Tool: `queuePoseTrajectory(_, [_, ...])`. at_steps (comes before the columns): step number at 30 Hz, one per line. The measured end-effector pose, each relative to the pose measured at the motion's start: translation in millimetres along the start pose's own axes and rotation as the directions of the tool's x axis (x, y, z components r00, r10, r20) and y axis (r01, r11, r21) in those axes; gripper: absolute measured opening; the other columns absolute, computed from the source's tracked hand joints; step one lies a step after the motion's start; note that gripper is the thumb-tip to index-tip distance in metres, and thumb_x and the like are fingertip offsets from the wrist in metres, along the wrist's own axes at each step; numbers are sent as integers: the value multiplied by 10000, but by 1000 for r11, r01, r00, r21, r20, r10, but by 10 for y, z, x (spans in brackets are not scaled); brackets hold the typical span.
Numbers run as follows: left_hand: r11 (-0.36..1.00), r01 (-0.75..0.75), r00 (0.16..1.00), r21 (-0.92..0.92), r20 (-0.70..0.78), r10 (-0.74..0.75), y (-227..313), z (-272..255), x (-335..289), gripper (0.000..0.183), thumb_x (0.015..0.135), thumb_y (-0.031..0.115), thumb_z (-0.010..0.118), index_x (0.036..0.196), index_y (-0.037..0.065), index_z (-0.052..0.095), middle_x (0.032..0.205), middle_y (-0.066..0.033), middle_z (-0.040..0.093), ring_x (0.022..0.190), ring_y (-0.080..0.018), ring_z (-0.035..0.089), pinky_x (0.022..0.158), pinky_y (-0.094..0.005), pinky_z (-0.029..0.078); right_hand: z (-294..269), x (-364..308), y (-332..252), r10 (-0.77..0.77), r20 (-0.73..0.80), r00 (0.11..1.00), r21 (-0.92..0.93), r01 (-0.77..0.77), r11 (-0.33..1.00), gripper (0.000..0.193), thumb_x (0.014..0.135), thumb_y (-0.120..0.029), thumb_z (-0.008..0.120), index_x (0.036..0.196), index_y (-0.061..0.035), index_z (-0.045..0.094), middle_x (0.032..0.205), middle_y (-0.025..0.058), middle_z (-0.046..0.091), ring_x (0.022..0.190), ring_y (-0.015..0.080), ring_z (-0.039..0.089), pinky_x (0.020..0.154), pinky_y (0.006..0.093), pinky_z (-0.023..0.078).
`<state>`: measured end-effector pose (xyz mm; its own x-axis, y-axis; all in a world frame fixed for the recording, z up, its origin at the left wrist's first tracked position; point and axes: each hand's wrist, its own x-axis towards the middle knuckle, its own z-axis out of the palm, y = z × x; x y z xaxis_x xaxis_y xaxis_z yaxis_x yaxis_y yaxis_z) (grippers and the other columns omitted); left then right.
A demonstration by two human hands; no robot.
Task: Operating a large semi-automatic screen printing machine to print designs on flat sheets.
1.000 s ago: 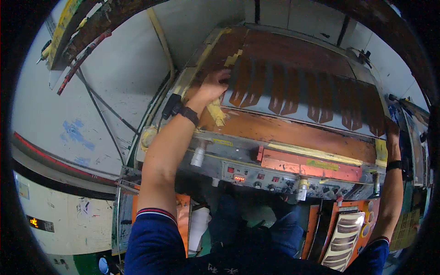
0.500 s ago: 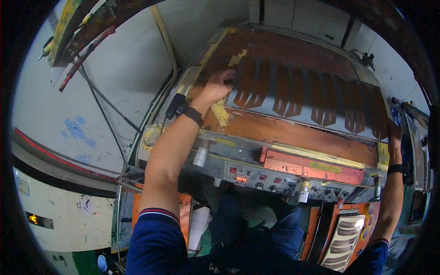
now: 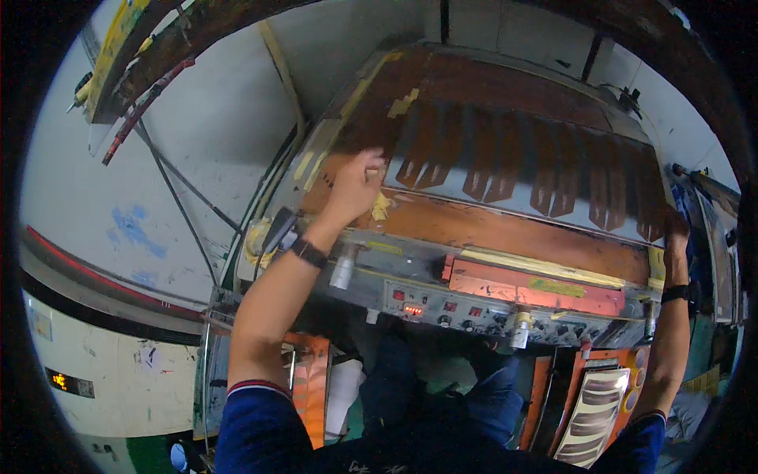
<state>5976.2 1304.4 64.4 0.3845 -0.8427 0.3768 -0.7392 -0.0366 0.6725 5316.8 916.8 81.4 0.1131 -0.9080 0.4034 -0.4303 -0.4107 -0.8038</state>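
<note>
Lying on the brown surface (image 3: 482, 223), the printed sheet (image 3: 523, 175) sits between the hands, toward 2 o'clock in the view, its long axis running from about 9 to 4 o'clock. The left hand (image 3: 357, 186) is just beside its 9 o'clock end, so the sheet lies at that hand's 3 o'clock; the fingers are half curled and blurred, and I cannot tell whether they pinch anything. The right hand (image 3: 677, 227) looks nearer, at the sheet's 4 o'clock corner; it is too dark to tell whether it grasps the edge. Yellow tape (image 3: 381, 208) lies at the left hand's 4 o'clock.
</note>
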Motion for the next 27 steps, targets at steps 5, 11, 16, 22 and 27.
queuePoseTrajectory(5, [946,-192,977,262,144,159,517,-41,-209,368,891,164,538,1211,-15,506,1161,-250,576,1091,-404,541,984,-436,413,-350,38,126,-44,43,998,-124,49,991,379,916,-276,527,1159,0,621,1146,90,634,1007,155,576,866,300,446])
queuePoseTrajectory(11, [800,-404,913,443,146,381,428,-84,-279,381,902,181,520,1229,-11,491,1178,-261,561,1125,-427,505,1037,-478,345,2,-151,-172,-10,19,1000,78,8,997,361,913,-247,553,1151,16,619,1150,97,628,1028,169,570,885,308,440])
queuePoseTrajectory(16, [953,-222,971,205,-43,235,242,-13,-215,404,845,47,484,1246,-1,468,1138,-217,604,1085,-370,561,989,-418,403,-140,-96,-71,-13,-39,999,40,14,999,368,915,-244,571,1173,16,605,1166,97,620,1064,175,560,924,316,421])
queuePoseTrajectory(22, [994,-79,980,77,-175,92,160,-80,-233,497,769,-53,427,1260,19,448,1083,-177,641,1050,-326,598,921,-381,448,-9,-161,-236,15,12,1000,124,-17,992,366,918,-243,572,1178,13,605,1152,82,618,1059,164,552,928,303,413])
queuePoseTrajectory(27, [982,-141,980,124,-126,157,223,-72,-286,509,755,-53,432,1258,16,449,1059,-181,647,1030,-342,598,915,-397,450,10,-111,-217,29,-8,1000,149,-27,988,376,907,-264,585,1164,9,616,1117,66,623,1002,155,561,885,293,426])
